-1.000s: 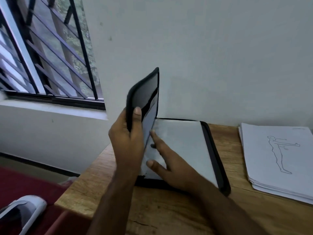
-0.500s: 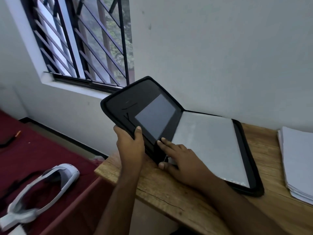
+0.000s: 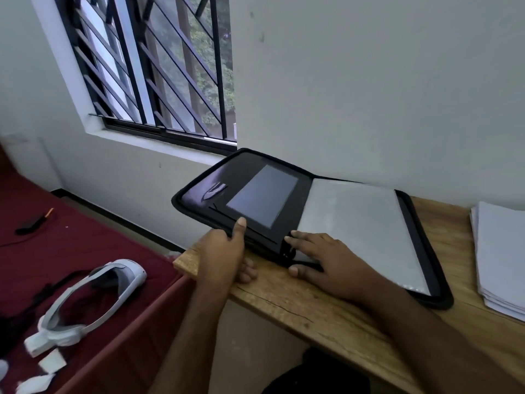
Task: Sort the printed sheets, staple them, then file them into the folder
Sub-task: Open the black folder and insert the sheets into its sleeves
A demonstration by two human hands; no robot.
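A black zip folder [image 3: 255, 194] lies open on the wooden desk [image 3: 326, 317], its left cover hanging out past the desk's left edge. Clear plastic sleeves [image 3: 360, 226] fill its right half. My left hand [image 3: 224, 257] grips the near edge of the left cover, thumb on top and fingers underneath. My right hand [image 3: 321, 260] rests flat on the sleeves near the spine, fingers spread. A stack of printed sheets [image 3: 500, 257] sits on the desk at the far right, apart from the folder.
A dark red bed [image 3: 85, 251] lies left of the desk with a white headset [image 3: 93, 297], a black and orange pen [image 3: 37, 220] and white scraps [image 3: 51, 362] on it. A white wall and a barred window [image 3: 159, 66] stand behind.
The folder's left cover has swung from nearly upright down to almost flat, with my left hand holding it. My right hand stayed on the sleeves. The view has turned left.
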